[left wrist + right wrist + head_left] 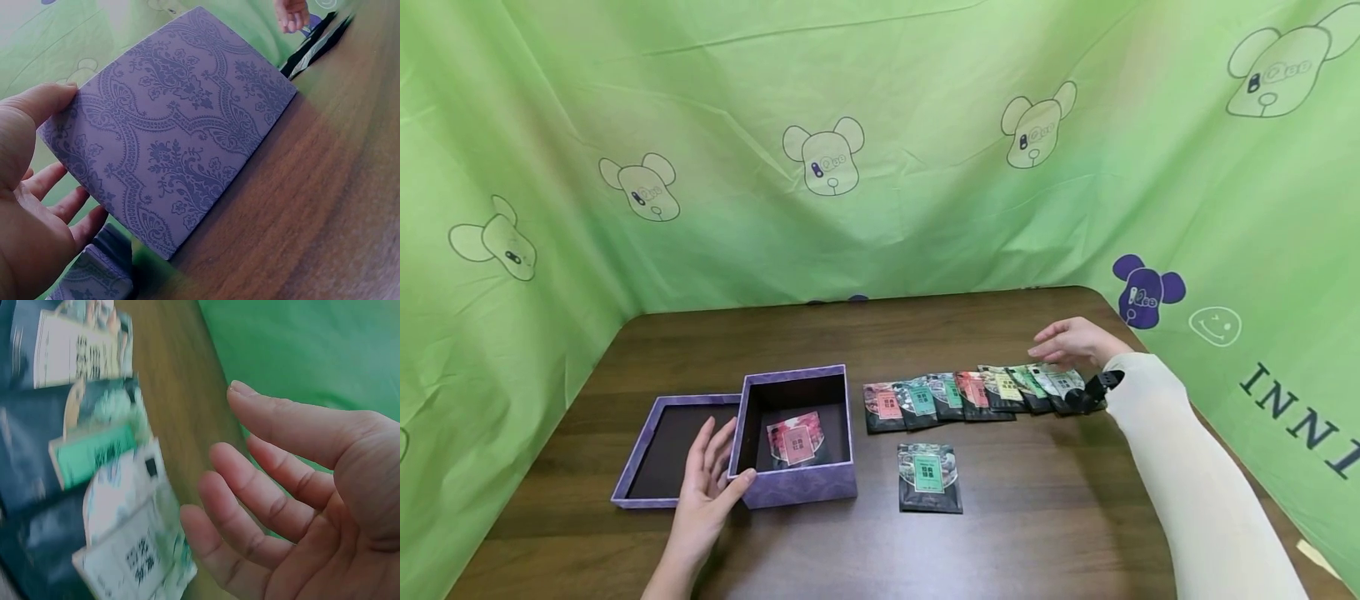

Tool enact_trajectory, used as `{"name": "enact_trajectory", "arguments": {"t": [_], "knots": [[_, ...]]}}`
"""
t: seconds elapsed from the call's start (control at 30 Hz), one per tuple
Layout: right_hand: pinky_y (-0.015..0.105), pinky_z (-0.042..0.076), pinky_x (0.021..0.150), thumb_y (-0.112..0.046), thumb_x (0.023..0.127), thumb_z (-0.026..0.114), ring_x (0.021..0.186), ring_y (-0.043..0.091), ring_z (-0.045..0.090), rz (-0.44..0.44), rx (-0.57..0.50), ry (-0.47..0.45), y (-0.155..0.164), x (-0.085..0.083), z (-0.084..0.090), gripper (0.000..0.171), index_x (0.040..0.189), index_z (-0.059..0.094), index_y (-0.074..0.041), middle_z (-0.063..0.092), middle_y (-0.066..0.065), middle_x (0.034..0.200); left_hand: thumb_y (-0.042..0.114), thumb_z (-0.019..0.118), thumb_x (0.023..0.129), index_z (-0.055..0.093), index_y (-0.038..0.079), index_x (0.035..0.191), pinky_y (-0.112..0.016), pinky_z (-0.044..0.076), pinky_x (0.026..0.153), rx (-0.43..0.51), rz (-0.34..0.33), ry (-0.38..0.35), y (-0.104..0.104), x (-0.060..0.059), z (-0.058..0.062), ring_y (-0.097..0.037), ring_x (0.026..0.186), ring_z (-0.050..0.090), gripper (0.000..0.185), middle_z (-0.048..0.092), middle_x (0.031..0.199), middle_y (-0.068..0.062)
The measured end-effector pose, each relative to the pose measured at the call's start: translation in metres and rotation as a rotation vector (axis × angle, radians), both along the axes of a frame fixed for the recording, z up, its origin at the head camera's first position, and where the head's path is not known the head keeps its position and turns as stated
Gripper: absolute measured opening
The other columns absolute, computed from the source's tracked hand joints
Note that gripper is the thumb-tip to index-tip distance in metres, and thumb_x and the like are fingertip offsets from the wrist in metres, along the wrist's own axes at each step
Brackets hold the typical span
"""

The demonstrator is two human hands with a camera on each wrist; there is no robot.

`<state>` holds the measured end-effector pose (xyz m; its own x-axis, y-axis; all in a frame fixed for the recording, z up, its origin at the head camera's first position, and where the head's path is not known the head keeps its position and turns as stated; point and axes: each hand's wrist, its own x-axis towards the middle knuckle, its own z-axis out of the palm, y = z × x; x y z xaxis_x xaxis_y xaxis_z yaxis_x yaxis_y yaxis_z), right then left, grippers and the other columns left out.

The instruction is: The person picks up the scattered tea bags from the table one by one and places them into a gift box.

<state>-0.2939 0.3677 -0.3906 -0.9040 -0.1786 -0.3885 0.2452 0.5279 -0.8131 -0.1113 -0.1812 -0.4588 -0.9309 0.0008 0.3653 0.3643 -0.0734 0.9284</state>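
Note:
In the head view, my left hand [706, 475] holds the near left corner of an open purple box [805, 485], thumb at the rim and fingers along its left side. Its outer wall, with a floral pattern, fills the left wrist view [169, 131]. A sachet with a pink label [796, 440] lies inside the box. Over the right end of a row of overlapping black sachets hovers my right hand [1072, 342], its fingers relaxed with nothing between them. The pale-labelled end sachet [134, 550] and a green-labelled one [94, 453] are close by its fingertips.
The purple box lid [647, 450] lies inside-up at the left, partly behind the box. A single sachet with a teal label [928, 477] is apart from the row, nearer the front. Green printed cloth [917, 225] hangs around the wooden table [1015, 533].

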Motion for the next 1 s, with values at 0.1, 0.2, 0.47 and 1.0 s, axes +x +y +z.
{"name": "enact_trajectory", "arguments": {"t": [0.1,0.2,0.47,1.0], "knots": [[0.038,0.055,0.078,-0.013,0.092,0.071,0.081,0.014,0.062,-0.033,-0.004,-0.033,0.010,0.002,-0.003,0.055,0.129,0.041,0.016,0.067,-0.004,0.087,-0.020,0.056,0.088,0.016,0.009,0.157,-0.014,0.036,0.100,-0.004,0.001,0.000,0.000,0.000,0.000,0.002,0.130,0.044,0.085,0.046,0.144,0.016],[0.038,0.053,0.080,-0.015,0.092,0.071,0.087,0.020,0.060,-0.066,0.017,-0.057,0.019,0.005,-0.007,0.057,0.130,0.040,0.014,0.064,0.001,0.091,-0.020,0.056,0.088,0.016,0.009,0.157,-0.014,0.036,0.101,-0.005,0.002,-0.002,0.000,-0.001,0.000,0.002,0.130,0.044,0.085,0.046,0.144,0.016],[0.054,0.048,0.092,-0.028,0.091,0.071,0.130,0.058,0.033,-0.072,0.138,-0.126,0.033,0.017,-0.012,0.081,0.140,0.025,0.016,0.028,0.038,0.143,-0.021,0.056,0.088,0.016,0.009,0.157,-0.014,0.036,0.101,0.005,-0.004,0.003,0.000,0.000,0.000,0.001,0.130,0.044,0.085,0.046,0.144,0.015],[0.053,0.053,0.078,-0.024,0.076,0.085,0.119,0.053,0.044,0.005,0.320,0.015,0.024,0.029,-0.023,0.097,0.139,0.026,0.019,0.030,0.042,0.136,-0.021,0.056,0.088,0.016,0.010,0.157,-0.014,0.036,0.101,0.007,-0.011,0.014,0.000,0.000,0.000,0.001,0.130,0.044,0.085,0.046,0.145,0.014]]}}
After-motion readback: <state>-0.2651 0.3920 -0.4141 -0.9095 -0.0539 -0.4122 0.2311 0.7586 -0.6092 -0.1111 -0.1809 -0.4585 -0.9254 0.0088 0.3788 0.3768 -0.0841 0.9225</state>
